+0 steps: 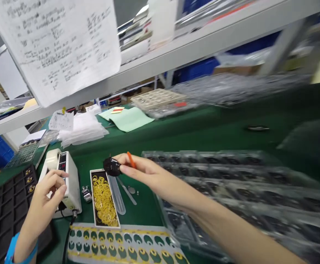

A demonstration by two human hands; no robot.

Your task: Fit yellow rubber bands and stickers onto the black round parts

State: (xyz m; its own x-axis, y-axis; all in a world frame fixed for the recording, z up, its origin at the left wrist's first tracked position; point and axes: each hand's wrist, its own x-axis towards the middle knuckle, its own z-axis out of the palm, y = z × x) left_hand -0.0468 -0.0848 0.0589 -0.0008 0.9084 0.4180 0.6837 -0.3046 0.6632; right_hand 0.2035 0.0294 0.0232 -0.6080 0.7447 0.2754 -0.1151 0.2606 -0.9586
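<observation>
A single head-worn camera looks forward and down from close above both hands, tilted, facing the shelf (193, 47) beyond them.

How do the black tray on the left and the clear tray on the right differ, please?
The black tray is opaque with mostly bare square pockets, only a few at its far edge holding gold-marked parts; the clear tray is see-through and shows dark round parts in many pockets. The black tray lies beside the left hand, the clear tray under the right forearm. Both rest on the green table.
</observation>
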